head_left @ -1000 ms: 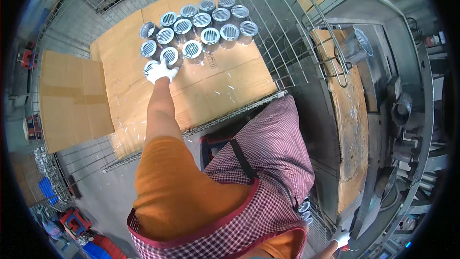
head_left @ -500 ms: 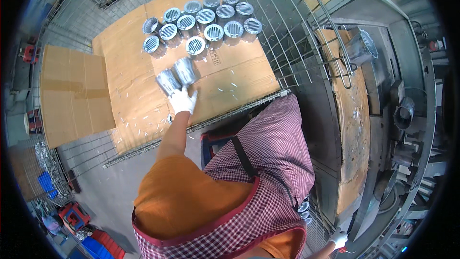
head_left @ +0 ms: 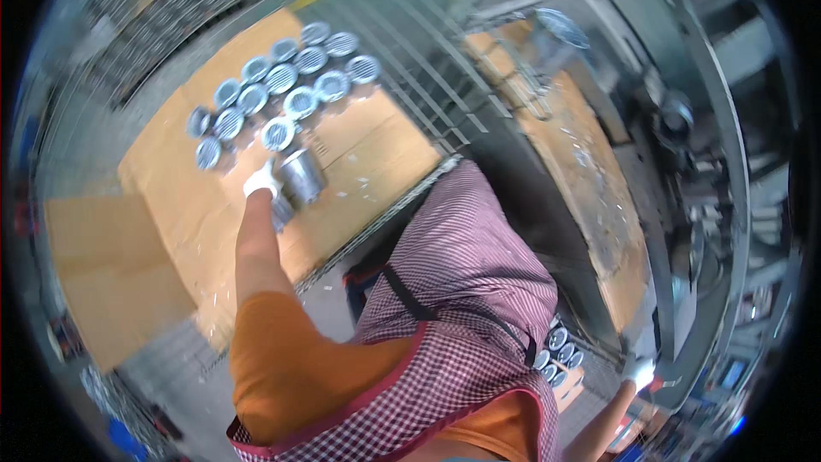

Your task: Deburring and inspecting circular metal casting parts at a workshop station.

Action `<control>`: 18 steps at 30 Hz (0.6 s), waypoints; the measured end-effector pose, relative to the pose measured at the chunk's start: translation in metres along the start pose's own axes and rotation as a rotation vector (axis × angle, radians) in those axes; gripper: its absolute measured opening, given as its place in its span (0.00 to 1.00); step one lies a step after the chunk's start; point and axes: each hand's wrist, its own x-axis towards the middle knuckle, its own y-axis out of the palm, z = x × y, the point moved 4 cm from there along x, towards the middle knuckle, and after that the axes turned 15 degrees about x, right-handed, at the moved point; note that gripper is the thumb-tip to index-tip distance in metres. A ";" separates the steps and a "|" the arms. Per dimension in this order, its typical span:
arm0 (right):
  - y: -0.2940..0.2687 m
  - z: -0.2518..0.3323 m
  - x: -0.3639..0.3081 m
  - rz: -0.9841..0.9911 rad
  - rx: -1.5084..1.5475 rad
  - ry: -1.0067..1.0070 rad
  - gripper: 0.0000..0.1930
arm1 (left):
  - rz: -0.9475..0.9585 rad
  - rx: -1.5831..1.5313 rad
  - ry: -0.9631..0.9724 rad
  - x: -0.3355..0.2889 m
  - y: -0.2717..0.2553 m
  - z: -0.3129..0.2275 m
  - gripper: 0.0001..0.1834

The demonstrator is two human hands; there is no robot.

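My left hand (head_left: pixel 262 180), in a white glove, is over the cardboard, against the upper end of a silvery metal cylinder (head_left: pixel 281 212). Blur smears its fingers, so its grip cannot be made out. Close beside it is a second metal cylinder (head_left: pixel 303 176). Beyond them several metal cylinders with slotted round tops (head_left: pixel 281 79) stand upright in loose rows. Far to the lower right, my white-gloved right hand (head_left: pixel 640 371) is closed around a small tool (head_left: pixel 658 384) with a red part and a thin metal tip.
A cardboard sheet (head_left: pixel 376 167) lines the wire cage (head_left: pixel 385 227), with a cardboard flap (head_left: pixel 111 265) at left. Pale slivers lie scattered on it. At right is a worn workbench board (head_left: pixel 590 180) beside grey machinery, with a large metal cylinder (head_left: pixel 560 30) at its far end.
The view has swung, shifting the cage leftward in the picture. My left hand has gone from the near ends of the two cylinders to the far end of one. My right hand still holds the tool.
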 end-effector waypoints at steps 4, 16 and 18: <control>-0.014 0.025 -0.001 0.036 -0.061 -0.008 0.21 | -0.035 -0.088 0.044 0.017 0.017 -0.029 0.33; -0.026 0.031 -0.010 -0.002 0.074 0.037 0.18 | -0.474 0.066 0.077 -0.084 0.018 -0.083 0.13; -0.017 0.022 -0.013 -0.048 0.097 0.034 0.18 | -0.606 0.143 0.294 -0.101 0.001 -0.103 0.12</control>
